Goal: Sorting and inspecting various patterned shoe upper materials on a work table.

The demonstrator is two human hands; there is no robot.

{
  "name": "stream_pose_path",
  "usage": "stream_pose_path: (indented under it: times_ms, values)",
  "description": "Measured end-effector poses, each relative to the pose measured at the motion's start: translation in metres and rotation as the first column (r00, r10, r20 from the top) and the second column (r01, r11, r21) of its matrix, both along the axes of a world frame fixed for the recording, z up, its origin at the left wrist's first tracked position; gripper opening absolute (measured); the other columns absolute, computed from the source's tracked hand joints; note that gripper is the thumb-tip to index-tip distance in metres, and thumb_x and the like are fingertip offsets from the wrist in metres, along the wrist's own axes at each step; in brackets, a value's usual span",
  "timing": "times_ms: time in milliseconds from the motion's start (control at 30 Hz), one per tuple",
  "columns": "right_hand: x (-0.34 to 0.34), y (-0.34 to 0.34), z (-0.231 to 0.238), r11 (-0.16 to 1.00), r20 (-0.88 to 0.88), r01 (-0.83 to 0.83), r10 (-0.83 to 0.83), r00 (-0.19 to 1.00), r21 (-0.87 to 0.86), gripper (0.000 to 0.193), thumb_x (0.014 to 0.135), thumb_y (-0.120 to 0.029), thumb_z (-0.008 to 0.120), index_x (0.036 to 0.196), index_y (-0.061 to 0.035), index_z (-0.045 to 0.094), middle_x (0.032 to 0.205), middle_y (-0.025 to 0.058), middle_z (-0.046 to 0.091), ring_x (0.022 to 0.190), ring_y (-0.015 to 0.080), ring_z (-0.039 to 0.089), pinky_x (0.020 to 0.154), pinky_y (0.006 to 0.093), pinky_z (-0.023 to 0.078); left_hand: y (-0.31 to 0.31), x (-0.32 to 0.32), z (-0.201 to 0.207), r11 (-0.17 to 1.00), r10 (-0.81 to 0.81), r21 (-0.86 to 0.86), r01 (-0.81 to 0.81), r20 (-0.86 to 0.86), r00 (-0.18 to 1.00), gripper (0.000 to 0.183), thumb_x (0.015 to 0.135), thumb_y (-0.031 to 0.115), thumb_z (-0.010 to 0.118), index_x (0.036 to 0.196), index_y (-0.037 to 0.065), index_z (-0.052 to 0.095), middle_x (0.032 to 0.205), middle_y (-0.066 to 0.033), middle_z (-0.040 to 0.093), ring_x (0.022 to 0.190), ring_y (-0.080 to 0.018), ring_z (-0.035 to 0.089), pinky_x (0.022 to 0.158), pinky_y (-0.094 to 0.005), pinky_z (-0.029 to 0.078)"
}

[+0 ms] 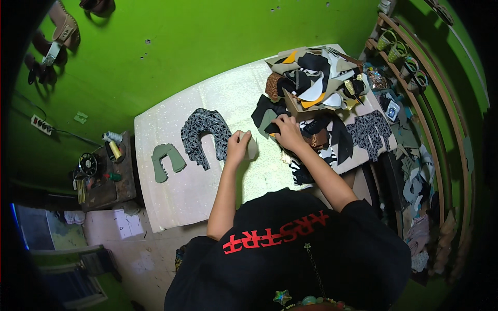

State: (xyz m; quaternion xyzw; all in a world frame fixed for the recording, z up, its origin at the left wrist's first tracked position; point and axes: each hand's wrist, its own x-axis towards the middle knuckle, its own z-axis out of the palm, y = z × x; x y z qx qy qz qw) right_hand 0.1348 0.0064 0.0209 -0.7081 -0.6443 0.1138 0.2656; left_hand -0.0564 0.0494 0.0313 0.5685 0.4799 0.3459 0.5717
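Over the middle of the table, my left hand (239,147) is closed on a pale beige cut piece (252,147), which stands partly out beyond the fingers. My right hand (288,132) pinches at the edge of a loose heap, its fingertips on a dark scrap (270,126) beside a grey-green scrap (265,118). Left of my left hand lies a stack of black-and-white patterned U-shaped pieces (203,127). Further left is a smaller stack of green U-shaped pieces (174,158).
A box (294,108) overflowing with mixed offcuts stands at the table's back right. Patterned strips (371,133) hang over the right corner. A small wooden table (106,189) with thread spools is at left. Shoes hang on the green wall (207,41); a wooden rack (423,111) stands right.
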Motion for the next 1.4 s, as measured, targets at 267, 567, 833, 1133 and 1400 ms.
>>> stream_pose_path:
  times_ms: [267, 567, 833, 1133, 1400]
  values:
    - [0.004, 0.029, -0.020, 0.993, 0.145, -0.020, 0.038, 0.989, -0.120, 0.023, 0.067, -0.008, 0.066, 0.089, -0.0140, 0.063, 0.090, 0.0098, 0.047, 0.091, 0.0248, 0.050, 0.076, 0.0370, 0.040, 0.003, -0.012, -0.007, 0.994, 0.085, 0.065, -0.082, -0.037, 0.996, 0.028, 0.081, 0.024, 0.059, 0.064, 0.003, 0.050, 0.058, -0.0007, 0.048, 0.055, -0.0080, 0.042, 0.052, -0.0250, 0.035]
    - [0.036, -0.004, 0.040, 0.976, -0.747, -0.129, 0.217, 0.629, 0.175, 0.013, 0.078, -0.004, 0.059, 0.089, -0.0009, 0.055, 0.090, 0.0027, 0.055, 0.070, 0.0094, 0.052, 0.065, 0.0228, 0.044, 0.000, 0.000, -0.003, 1.000, -0.012, 0.009, 0.012, 0.023, 1.000, 0.027, 0.087, 0.028, 0.052, 0.068, 0.008, 0.052, 0.059, 0.0037, 0.045, 0.055, -0.0047, 0.041, 0.051, -0.0215, 0.034]
    - [0.100, -0.066, 0.023, 0.983, -0.943, 0.116, -0.170, 0.286, -0.142, 0.025, 0.078, -0.001, 0.050, 0.103, -0.0016, 0.048, 0.088, 0.0098, 0.057, 0.078, 0.0168, 0.059, 0.070, 0.0251, 0.045, -0.015, 0.014, -0.001, 0.994, -0.091, -0.059, 0.096, 0.077, 0.993, 0.027, 0.090, 0.028, 0.045, 0.074, 0.008, 0.054, 0.061, 0.0036, 0.049, 0.048, -0.0043, 0.040, 0.046, -0.0183, 0.033]
    - [0.077, -0.097, 0.008, 0.646, -0.355, 0.717, -0.626, 0.694, 0.262, 0.040, 0.067, -0.004, 0.057, 0.106, -0.0046, 0.047, 0.105, 0.0163, 0.044, 0.101, 0.0322, 0.042, 0.090, 0.0401, 0.032, -0.029, 0.001, 0.023, 0.978, -0.030, -0.197, 0.073, 0.214, 0.976, 0.028, 0.088, 0.007, 0.042, 0.116, 0.003, 0.039, 0.091, -0.0122, 0.062, 0.073, -0.0160, 0.060, 0.067, -0.0269, 0.048]
    - [-0.058, -0.071, 0.041, 0.962, -0.317, -0.175, 0.237, 0.918, 0.211, 0.061, 0.062, -0.018, 0.072, 0.116, -0.0104, 0.044, 0.107, 0.0128, 0.045, 0.103, 0.0292, 0.042, 0.087, 0.0391, 0.036, -0.032, -0.043, 0.049, 0.968, -0.019, -0.226, 0.108, 0.364, 0.931, 0.043, 0.082, -0.006, 0.035, 0.125, 0.002, 0.036, 0.115, -0.0128, 0.054, 0.099, -0.0211, 0.057, 0.080, -0.0317, 0.049]
